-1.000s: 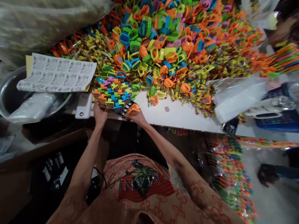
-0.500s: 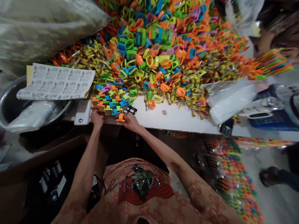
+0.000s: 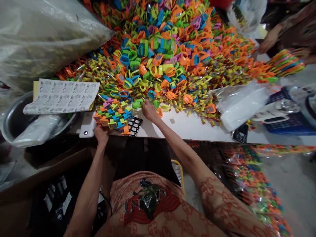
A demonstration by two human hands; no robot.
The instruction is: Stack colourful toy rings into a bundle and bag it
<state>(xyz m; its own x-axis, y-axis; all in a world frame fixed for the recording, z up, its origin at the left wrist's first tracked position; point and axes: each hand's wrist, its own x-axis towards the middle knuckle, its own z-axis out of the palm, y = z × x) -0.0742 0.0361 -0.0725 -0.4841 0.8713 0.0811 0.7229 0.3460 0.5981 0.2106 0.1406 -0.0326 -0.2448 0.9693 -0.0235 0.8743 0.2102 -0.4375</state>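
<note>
Toy pile (image 3: pixel 172 49) across the tabletop (image 3: pixel 182 126) rear, filled rack (image 3: pixel 115 115) at its front edge, printed sheet (image 3: pixel 61 97) left over a metal bowl (image 3: pixel 14 120), plastic bag (image 3: pixel 242 102) right

the toy rings (image 3: pixel 158 62) heaped on the desk (image 3: pixel 187 126) look like moulded plastic, bright and slightly glossy. the filled rack (image 3: pixel 112 113) holds the same smooth plastic pieces on a black plastic grid (image 3: pixel 135 125) with open holes. the desk top is white, smooth and matt. the printed sheet (image 3: pixel 63 96) is thin matt paper. under it the basin (image 3: pixel 10 120) is dull grey metal with a soft sheen. the big sack (image 3: pixel 41 36) is clear, crinkled plastic film that catches the light, and so is the flat bag (image 3: pixel 240 102). the person's shirt (image 3: pixel 153 207) is soft printed cloth, matt.
</note>
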